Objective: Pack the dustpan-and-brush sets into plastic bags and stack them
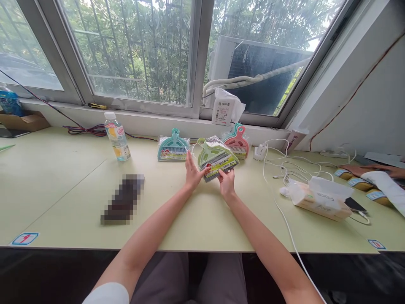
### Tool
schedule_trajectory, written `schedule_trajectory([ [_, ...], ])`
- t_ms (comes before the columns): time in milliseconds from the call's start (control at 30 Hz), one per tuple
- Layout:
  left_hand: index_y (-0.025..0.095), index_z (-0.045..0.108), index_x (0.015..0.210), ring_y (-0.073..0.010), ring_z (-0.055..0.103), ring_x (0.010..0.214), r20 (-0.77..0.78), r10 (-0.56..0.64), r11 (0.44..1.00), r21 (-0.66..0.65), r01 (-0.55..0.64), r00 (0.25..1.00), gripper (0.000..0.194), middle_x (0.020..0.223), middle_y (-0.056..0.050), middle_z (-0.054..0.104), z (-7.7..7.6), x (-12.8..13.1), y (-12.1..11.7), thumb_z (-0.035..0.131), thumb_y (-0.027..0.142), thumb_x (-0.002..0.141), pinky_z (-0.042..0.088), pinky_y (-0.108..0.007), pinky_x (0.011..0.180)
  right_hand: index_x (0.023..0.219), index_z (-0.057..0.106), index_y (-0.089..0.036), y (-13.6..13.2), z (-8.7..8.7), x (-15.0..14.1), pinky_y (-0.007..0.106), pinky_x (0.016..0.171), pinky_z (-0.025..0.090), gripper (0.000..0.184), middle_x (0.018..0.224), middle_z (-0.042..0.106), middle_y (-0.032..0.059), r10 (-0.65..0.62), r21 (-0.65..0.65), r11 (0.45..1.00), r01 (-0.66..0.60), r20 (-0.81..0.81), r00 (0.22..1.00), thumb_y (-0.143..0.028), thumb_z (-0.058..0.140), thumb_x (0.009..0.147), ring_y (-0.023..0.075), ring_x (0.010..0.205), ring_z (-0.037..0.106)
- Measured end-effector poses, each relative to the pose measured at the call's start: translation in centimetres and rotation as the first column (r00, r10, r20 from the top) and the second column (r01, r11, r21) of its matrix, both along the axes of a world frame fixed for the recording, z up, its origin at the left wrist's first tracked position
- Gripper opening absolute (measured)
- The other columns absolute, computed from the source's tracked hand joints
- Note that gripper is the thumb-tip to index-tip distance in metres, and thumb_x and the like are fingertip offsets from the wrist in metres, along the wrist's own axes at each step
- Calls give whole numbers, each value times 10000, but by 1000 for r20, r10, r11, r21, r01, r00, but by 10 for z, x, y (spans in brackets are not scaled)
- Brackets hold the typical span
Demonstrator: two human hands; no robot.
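Note:
A green mini dustpan and brush set (215, 154) in a clear wrapper is held tilted just above the table. My right hand (228, 183) grips its lower edge, thumb in front. My left hand (193, 172) holds its lower left corner, thumb on the label and fingers pointing up alongside. Behind and left, a teal dustpan and brush set (174, 145) lies wrapped on the table. Behind and right, a pink dustpan and brush set (238, 141) lies over another teal one (229, 130), partly hidden by the green set.
A drink bottle (117, 137) stands left, with a blurred dark object (123, 200) nearer me. White cables (284, 166), a charger (259, 152) and a tissue pack (322, 200) lie right. Another person's hand (351, 169) reaches in at far right. A small box (223, 110) sits on the sill.

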State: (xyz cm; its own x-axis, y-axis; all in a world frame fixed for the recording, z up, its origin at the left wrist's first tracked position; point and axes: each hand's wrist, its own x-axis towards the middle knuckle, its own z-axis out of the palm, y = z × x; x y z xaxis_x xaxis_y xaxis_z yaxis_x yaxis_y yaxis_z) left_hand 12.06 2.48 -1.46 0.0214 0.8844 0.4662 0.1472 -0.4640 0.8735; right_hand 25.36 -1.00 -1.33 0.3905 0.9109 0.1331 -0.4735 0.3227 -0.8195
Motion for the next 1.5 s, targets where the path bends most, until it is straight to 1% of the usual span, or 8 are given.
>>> schedule_trajectory([
  [200,291,657,1169,-306,-108,1477,-298,276,945,259,-201,914,329,1603,-10,155,3,-7,-3,614,326,845,-49,-587,1163,1121,493,-263,3,-5,1,346,910,533,493,1096,645,10,-7,-30,1000,7,-11,1000,-146,663,674,152,1018,633],
  [600,309,678,1122,-224,274,1435,-422,-31,931,318,180,906,324,1470,-30,448,15,0,-18,430,228,930,-36,-536,1192,1094,505,-250,2,1,2,310,882,539,473,1036,671,1,-7,-11,1000,6,-54,999,-115,638,661,141,962,653],
  [733,292,679,1102,-226,275,1426,-437,-38,941,288,179,899,296,1435,-51,481,14,3,-22,430,318,943,-28,-526,1193,1114,505,-253,1,2,2,328,893,542,492,1039,674,1,-7,-10,1000,7,-57,998,-110,625,659,146,965,656],
  [867,297,623,1184,-261,153,1462,-253,34,980,201,18,967,351,1496,-48,378,14,6,-24,543,462,885,-1,-486,1198,1117,508,-248,1,3,3,336,920,533,485,1064,672,9,2,0,1000,-1,-81,997,-111,632,669,148,957,665],
  [1000,284,366,1411,-266,180,1457,179,153,985,-106,-136,972,596,1510,-77,335,18,3,-13,550,480,879,169,-441,1186,1110,511,-247,2,4,6,346,953,518,461,1079,667,12,11,15,1000,-10,-78,997,-114,632,686,148,998,654],
  [1100,257,375,1385,-293,405,1344,382,-30,937,-312,159,924,632,1390,-101,486,19,1,-4,612,465,836,341,-445,1108,1086,518,-241,2,3,6,359,955,522,428,1085,665,13,36,12,999,-36,-51,998,-118,631,692,155,1020,646],
  [1200,224,492,1260,-299,565,1170,450,-266,812,-373,450,852,598,1240,-106,605,11,4,-2,718,417,742,461,-463,996,1052,518,-238,2,1,5,356,927,541,414,1049,671,6,50,-11,999,-51,-48,998,-101,631,678,154,988,655],
  [1500,195,503,1204,-328,607,1106,481,-290,737,-438,514,827,669,1184,-131,642,-10,5,5,808,316,621,504,-523,931,833,556,-190,14,3,27,264,720,601,72,784,695,3,-22,-210,978,2,-96,995,-163,590,776,126,711,676],
])
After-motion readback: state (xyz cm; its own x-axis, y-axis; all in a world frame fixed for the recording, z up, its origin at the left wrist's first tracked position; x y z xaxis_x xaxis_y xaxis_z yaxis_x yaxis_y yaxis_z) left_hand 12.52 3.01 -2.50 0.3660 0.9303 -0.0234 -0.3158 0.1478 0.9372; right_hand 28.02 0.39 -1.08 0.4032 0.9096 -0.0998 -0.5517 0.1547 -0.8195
